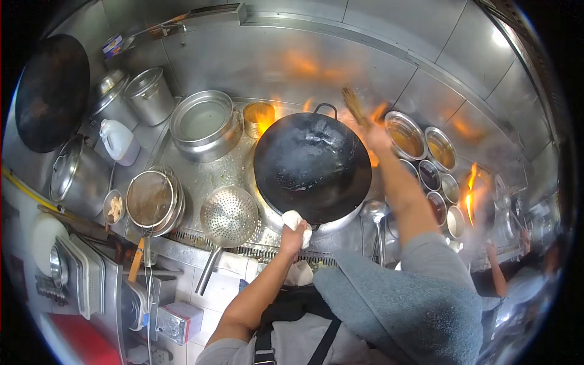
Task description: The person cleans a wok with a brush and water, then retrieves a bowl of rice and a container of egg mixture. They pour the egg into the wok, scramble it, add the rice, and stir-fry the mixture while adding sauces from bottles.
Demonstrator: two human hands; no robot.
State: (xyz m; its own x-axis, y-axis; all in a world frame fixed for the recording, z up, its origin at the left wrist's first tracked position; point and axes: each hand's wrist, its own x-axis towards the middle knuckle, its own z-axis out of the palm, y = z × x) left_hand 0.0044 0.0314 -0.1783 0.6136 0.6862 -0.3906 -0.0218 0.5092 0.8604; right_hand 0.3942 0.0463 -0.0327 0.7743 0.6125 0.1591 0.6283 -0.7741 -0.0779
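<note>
A black wok (pixel 310 164) sits over the burner, flames licking up around its far side and right edge. Wet streaks and a little steam show on its inner surface. My left hand (pixel 293 239) is closed on a folded white cloth (pixel 295 222) at the wok's near rim; the cloth covers any handle there. Beyond the right edge of the wok, my right hand (pixel 378 137) grips a bamboo wok brush (pixel 352 104), its bristles pointing up and away toward the back wall. The wok's far loop handle (pixel 326 108) is untouched.
Left of the wok lie a perforated strainer (pixel 229 214), mesh sieves (pixel 150 198) and a large metal pot (pixel 205 121). Sauce containers (pixel 406 137) and a ladle (pixel 375 213) stand to the right. Another flame (pixel 470 193) burns farther right, near another person's arm (pixel 497 272).
</note>
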